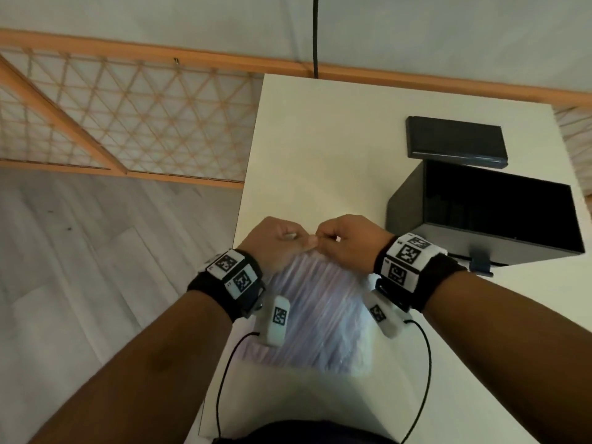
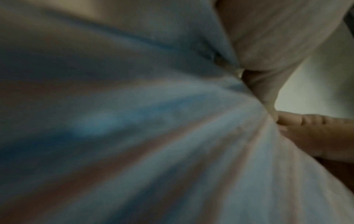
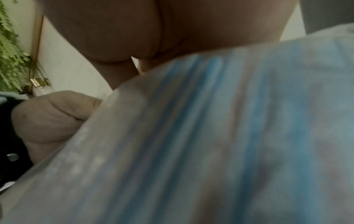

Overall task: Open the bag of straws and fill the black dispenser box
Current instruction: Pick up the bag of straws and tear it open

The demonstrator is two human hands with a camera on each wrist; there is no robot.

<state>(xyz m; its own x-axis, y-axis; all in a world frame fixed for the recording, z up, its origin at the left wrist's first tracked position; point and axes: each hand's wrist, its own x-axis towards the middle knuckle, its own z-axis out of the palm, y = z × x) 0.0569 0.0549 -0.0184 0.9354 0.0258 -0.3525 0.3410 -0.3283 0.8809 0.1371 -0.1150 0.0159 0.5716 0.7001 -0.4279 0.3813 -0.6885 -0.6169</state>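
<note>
A clear plastic bag of pastel straws (image 1: 320, 309) hangs over the near part of the white table (image 1: 320, 139), held up by its top edge. My left hand (image 1: 282, 238) and right hand (image 1: 339, 241) sit close together, both pinching that top edge. The black dispenser box (image 1: 487, 216) stands open-topped at the right, its inside dark. Its flat black lid (image 1: 455, 141) lies just behind it. In the left wrist view the bag (image 2: 153, 121) fills the frame, blurred; the right wrist view shows the bag (image 3: 210, 136) with blue straws inside.
The table's left edge drops to a pale wood floor (image 1: 96, 267). A wooden lattice panel (image 1: 128, 116) stands beyond it. A black cord (image 1: 315, 33) hangs down at the table's far edge. Thin black wires run from both wrist units toward my body.
</note>
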